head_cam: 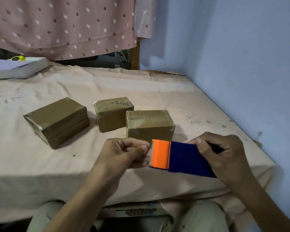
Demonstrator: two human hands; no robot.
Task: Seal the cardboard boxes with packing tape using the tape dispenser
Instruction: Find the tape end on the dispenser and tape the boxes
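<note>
Head view: right hand (pixel 224 158) grips the blue-and-orange tape dispenser (pixel 182 157) above the bed's (pixel 90 173) near edge; left fingers (pixel 143 149) pinch at its orange mouth, probably freeing the tape end. Pull it out straight, then anchor it on the nearest cardboard box (pixel 149 124) just beyond

Your right hand (pixel 224 154) grips the blue tape dispenser (pixel 187 159) above the bed's (pixel 141 91) near edge. Your left hand (pixel 124 153) pinches at its orange end. Three taped cardboard boxes (pixel 149 124) sit mid-bed; a white box (pixel 18 67) lies at the far left corner.
</note>
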